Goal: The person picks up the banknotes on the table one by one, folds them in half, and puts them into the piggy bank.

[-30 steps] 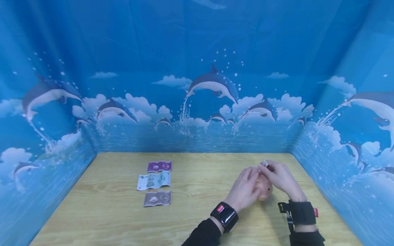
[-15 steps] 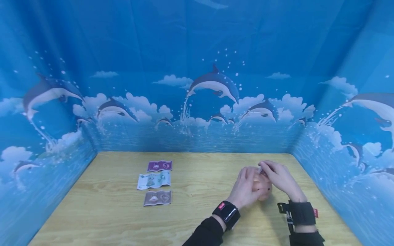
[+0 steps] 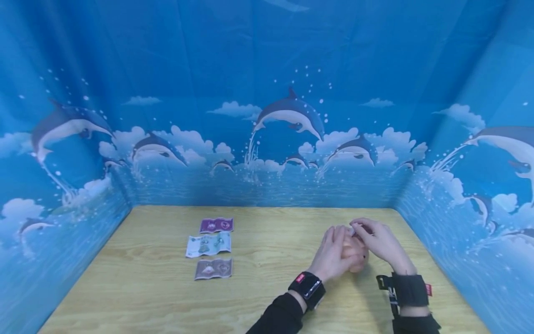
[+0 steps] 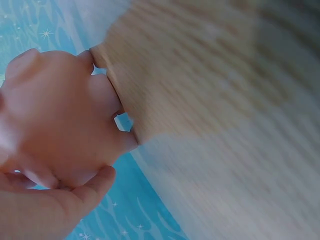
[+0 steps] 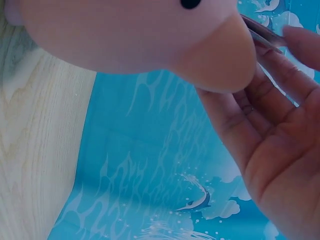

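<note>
A pink-orange piggy bank (image 3: 348, 251) stands on the table at the right, between the two hands. My left hand (image 3: 331, 256) grips its side, and the thumb (image 4: 95, 187) curls against the body in the left wrist view. Over the top of the pig, my right hand (image 3: 383, 242) pinches a small folded banknote (image 5: 262, 34) between thumb and fingers. Only the note's edge shows in the right wrist view, beside the pig's ear (image 5: 225, 57). The slot and the note's lower end are hidden.
Three banknotes lie in a column at the left: a purple one (image 3: 216, 225), a pale green one (image 3: 208, 245) and a brown one (image 3: 213, 269). A blue dolphin-print curtain (image 3: 258, 185) encloses the wooden table (image 3: 167, 306) at the back and sides.
The folded banknote has come down closer to the pig's top, and less of it shows. My left thumb has shifted across the pig's front. The three notes at the left have not moved.
</note>
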Tool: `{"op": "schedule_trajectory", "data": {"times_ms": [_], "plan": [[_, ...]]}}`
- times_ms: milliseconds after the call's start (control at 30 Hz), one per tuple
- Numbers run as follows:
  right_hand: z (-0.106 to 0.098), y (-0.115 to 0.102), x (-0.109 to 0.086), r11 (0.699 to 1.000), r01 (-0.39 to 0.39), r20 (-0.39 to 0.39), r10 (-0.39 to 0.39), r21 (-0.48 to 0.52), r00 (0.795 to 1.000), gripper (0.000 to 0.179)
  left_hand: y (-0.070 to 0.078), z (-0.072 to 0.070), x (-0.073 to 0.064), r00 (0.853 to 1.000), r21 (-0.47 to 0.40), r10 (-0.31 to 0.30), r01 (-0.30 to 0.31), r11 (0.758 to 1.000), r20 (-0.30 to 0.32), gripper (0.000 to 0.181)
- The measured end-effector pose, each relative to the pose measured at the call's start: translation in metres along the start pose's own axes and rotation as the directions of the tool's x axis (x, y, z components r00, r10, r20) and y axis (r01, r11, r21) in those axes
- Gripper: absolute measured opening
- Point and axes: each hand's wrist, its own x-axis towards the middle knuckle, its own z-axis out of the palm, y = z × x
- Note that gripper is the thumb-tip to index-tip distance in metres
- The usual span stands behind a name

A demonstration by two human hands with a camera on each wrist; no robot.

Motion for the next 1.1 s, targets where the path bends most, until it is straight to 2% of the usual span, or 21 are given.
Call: {"op": "schedule_trajectory", "data": {"times_ms": [300,533,833,1100], "plan": [[-0.0014,0.0009,-0.0008,1.000,-0.021,-0.004,0.021,0.011,1.000,0.031,0.0013,-0.0014,-0.0027,1.000,0.029,0.009,-0.010,1.000,0.017,0.081],[-0.0029,0.0026,-0.0012,1.000,-0.012,0.007,0.011,0.027,1.000,0.037,0.0023,-0.0018,-0.0031,0.998,0.007,-0.035,0.035,0.999,0.043,0.085],[-0.0025,0.0031,-0.0001,1.000,-0.018,0.025,0.017,0.021,1.000,0.036,-0.0004,-0.0001,-0.0001,1.000,0.035,0.024,-0.024,0.999,-0.001,0.072],[-0.0001,0.0034,0.0014,1.000,-0.025,0.023,0.025,0.006,0.999,0.027,-0.0007,0.0011,-0.0003,1.000,0.033,0.011,-0.011,0.999,-0.004,0.075]]}}
